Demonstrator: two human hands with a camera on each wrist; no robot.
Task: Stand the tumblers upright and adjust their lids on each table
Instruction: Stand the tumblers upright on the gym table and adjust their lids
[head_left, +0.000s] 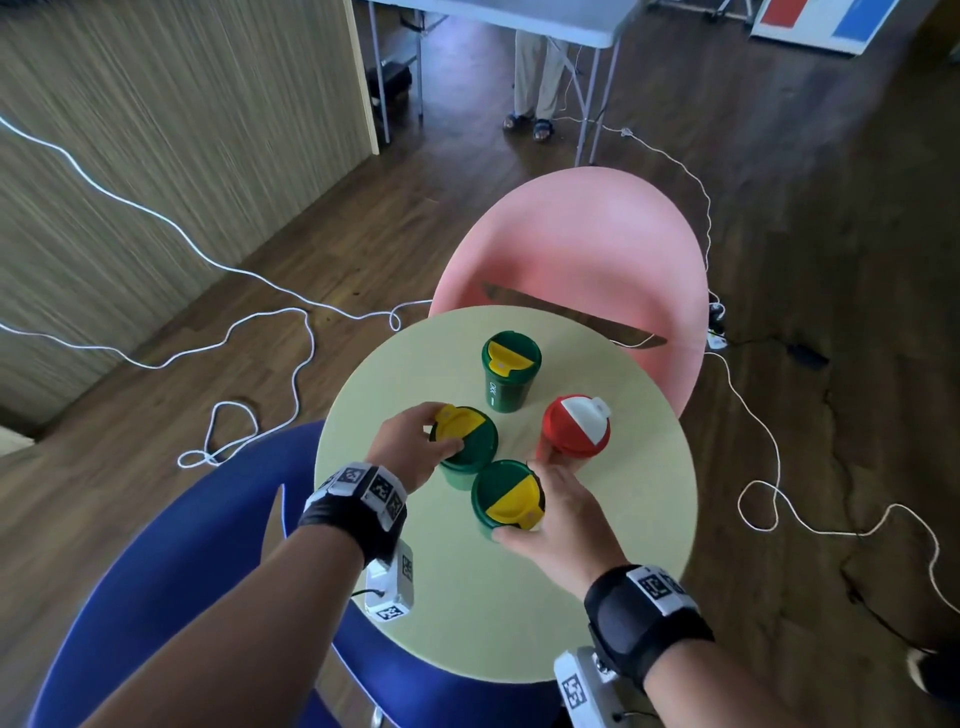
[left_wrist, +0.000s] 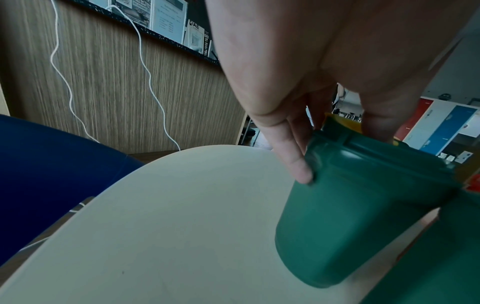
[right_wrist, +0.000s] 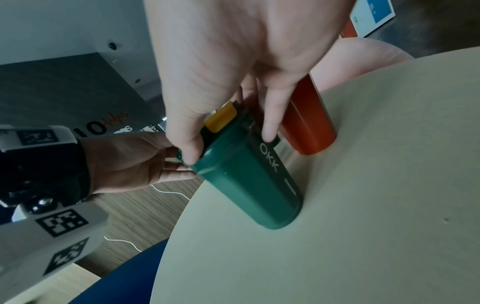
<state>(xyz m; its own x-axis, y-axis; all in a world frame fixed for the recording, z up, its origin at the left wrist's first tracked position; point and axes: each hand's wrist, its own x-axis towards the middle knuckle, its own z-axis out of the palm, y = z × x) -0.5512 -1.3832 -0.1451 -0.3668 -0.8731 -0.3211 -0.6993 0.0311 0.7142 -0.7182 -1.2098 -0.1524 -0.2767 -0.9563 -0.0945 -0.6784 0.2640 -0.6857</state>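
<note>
Left hand (head_left: 410, 441) holding one green cup's lid (head_left: 465, 435), right hand (head_left: 558, 512) holding another green cup (head_left: 506, 499), round tabletop (head_left: 597, 571), red cup (head_left: 574, 434) near

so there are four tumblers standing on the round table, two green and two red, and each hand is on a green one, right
Not quite: the head view shows three green tumblers and one red tumbler. The rest holds. All four stand on the round table, the left hand grips the left green tumbler, and the right hand grips the near green tumbler. The far green tumbler is untouched.
</note>
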